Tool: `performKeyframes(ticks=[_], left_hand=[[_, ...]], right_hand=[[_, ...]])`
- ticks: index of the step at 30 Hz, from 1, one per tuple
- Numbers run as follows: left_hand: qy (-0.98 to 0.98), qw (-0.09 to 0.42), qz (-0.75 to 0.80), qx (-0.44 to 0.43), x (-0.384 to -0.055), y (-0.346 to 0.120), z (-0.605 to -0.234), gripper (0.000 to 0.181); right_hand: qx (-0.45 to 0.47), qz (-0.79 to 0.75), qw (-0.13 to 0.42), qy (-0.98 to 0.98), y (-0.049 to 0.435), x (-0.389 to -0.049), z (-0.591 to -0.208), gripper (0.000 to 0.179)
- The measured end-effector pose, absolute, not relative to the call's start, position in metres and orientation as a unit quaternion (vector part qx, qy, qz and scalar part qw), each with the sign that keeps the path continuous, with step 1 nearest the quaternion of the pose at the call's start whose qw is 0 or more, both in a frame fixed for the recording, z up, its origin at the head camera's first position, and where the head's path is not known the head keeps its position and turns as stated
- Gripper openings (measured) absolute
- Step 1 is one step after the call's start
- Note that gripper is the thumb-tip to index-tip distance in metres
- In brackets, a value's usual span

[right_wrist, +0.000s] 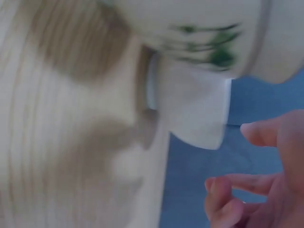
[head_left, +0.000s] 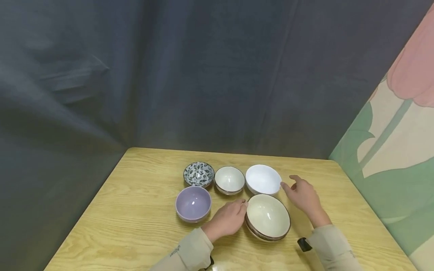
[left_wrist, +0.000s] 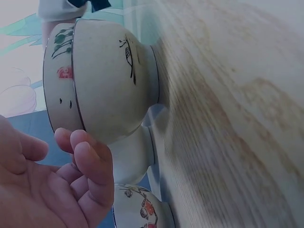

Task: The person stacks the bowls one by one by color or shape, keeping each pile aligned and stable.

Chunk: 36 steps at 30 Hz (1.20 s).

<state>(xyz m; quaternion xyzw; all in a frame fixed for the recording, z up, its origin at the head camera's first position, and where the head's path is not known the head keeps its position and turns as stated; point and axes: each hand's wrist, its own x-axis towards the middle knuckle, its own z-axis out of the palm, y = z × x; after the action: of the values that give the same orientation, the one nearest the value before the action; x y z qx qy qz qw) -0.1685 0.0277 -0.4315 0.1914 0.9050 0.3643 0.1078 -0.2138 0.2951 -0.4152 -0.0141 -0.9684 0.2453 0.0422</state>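
A large cream bowl (head_left: 268, 216) with a dark rim stands at the front right; a second rim line just below its own suggests it is nested in another bowl. My left hand (head_left: 230, 217) is at its left side, fingers loosely bent with the fingertips (left_wrist: 88, 154) against or very near the painted wall. My right hand (head_left: 304, 196) hovers beside the white bowl (head_left: 263, 179), thumb close to its right rim, fingers spread and holding nothing. In the right wrist view a gap shows between the thumb (right_wrist: 259, 133) and the white bowl (right_wrist: 197, 107).
Left of the white bowl sits a small cream bowl (head_left: 229, 179), then a black-and-white patterned bowl (head_left: 198, 174). A purple bowl (head_left: 193, 204) stands in front of the patterned one. The wooden table (head_left: 135, 210) ends at a dark curtain (head_left: 217, 82) behind.
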Motion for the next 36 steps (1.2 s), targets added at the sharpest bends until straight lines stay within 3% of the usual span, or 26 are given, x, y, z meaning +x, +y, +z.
performKeyframes(ticks=[7, 17, 28, 36], left_hand=[[0.904, 0.115, 0.363, 0.196, -0.167, 0.026, -0.433, 0.053], [0.904, 0.117, 0.364, 0.193, -0.165, 0.023, -0.433, 0.051], [0.901, 0.115, 0.371, 0.190, -0.163, 0.031, -0.434, 0.052], [0.903, 0.124, 0.372, 0.175, -0.162, 0.029, -0.432, 0.056]], right_hand=[[-0.029, 0.259, 0.012, -0.965, 0.295, -0.230, -0.432, 0.072], [-0.018, 0.328, -0.006, -0.945, 0.289, -0.242, -0.444, 0.051], [-0.019, 0.308, 0.074, -0.948, 0.289, -0.250, -0.451, 0.027], [-0.032, 0.316, 0.070, -0.946, 0.294, -0.244, -0.449, 0.030]])
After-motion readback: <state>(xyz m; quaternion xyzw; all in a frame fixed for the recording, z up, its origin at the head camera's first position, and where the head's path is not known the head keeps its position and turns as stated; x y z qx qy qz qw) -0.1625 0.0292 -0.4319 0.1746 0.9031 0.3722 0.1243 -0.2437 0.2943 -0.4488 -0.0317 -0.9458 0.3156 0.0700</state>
